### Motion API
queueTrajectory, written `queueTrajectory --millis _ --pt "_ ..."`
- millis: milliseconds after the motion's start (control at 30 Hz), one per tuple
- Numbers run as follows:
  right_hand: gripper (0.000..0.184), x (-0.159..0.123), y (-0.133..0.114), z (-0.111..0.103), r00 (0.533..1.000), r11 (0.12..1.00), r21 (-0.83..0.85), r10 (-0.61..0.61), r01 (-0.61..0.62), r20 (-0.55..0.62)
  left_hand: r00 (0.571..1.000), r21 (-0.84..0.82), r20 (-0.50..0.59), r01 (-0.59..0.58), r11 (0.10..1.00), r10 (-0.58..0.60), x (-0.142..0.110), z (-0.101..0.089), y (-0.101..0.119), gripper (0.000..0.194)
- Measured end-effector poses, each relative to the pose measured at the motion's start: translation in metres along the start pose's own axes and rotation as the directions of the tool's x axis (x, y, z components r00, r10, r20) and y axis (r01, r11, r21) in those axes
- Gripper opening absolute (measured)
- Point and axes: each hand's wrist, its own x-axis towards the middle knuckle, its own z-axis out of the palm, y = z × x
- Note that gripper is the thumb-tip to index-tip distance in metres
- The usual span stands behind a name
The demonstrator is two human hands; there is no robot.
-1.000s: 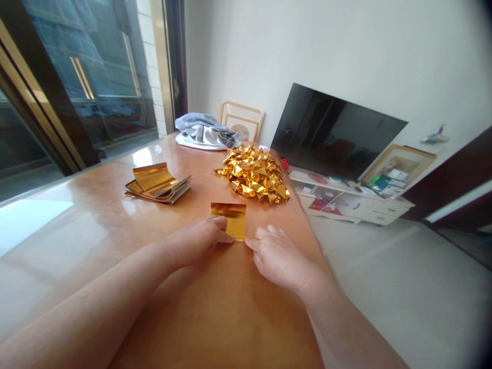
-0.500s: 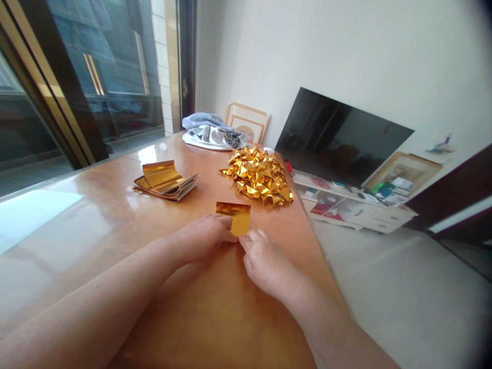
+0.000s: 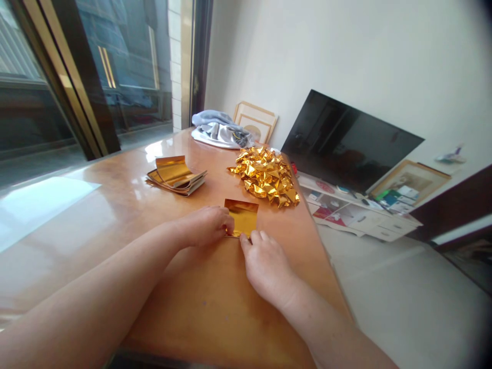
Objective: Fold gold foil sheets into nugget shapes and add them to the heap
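A sheet of gold foil paper (image 3: 246,219) lies on the table between my hands, its far edge curling up. My left hand (image 3: 210,225) is closed at the sheet's left near corner, fingers curled onto it. My right hand (image 3: 268,261) presses the near edge, its thumb and bent fingers closed on the paper there. Beyond the sheet is a heap of folded gold foil pieces (image 3: 269,177). To the left sits a stack of gold foil sheets (image 3: 177,177), the top ones bowed upward.
The glossy wooden table (image 3: 200,318) ends on the right above a pale floor. Bundled cloth (image 3: 219,130) lies at its far end. A television (image 3: 349,146) stands on a white cabinet (image 3: 357,215) to the right. Glass sliding doors (image 3: 130,61) are on the left.
My left hand has drawn back toward the sheet's left side, uncovering more of the foil. My right hand stays at the near edge. The whole view has shifted slightly.
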Motion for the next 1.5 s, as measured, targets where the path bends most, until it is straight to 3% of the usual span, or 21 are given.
queueTrajectory --millis 333,600,833,1233,1500 --pt "0.057 0.001 -0.009 -0.015 0.996 1.0 -0.024 0.009 -0.007 0.094 0.989 -0.05 0.066 0.139 0.989 -0.136 0.002 -0.003 -0.008 0.029" --pt "0.057 0.004 -0.008 -0.02 0.993 0.999 -0.047 -0.002 0.008 0.118 0.963 -0.085 0.119 0.254 0.963 -0.243 0.001 -0.007 -0.007 0.025" --pt "0.06 0.008 -0.008 -0.03 0.976 0.996 -0.082 -0.018 0.037 0.217 0.939 -0.13 0.166 0.323 0.938 -0.3 0.0 -0.009 -0.009 0.03" --pt "0.064 0.013 -0.006 -0.031 0.961 0.987 -0.095 -0.104 0.132 0.255 0.931 -0.189 0.172 0.353 0.916 -0.323 0.0 -0.009 -0.006 0.034" --pt "0.066 0.014 -0.003 -0.031 0.963 0.986 -0.075 -0.126 0.147 0.238 0.936 -0.187 0.154 0.343 0.92 -0.317 0.001 -0.008 -0.006 0.027"
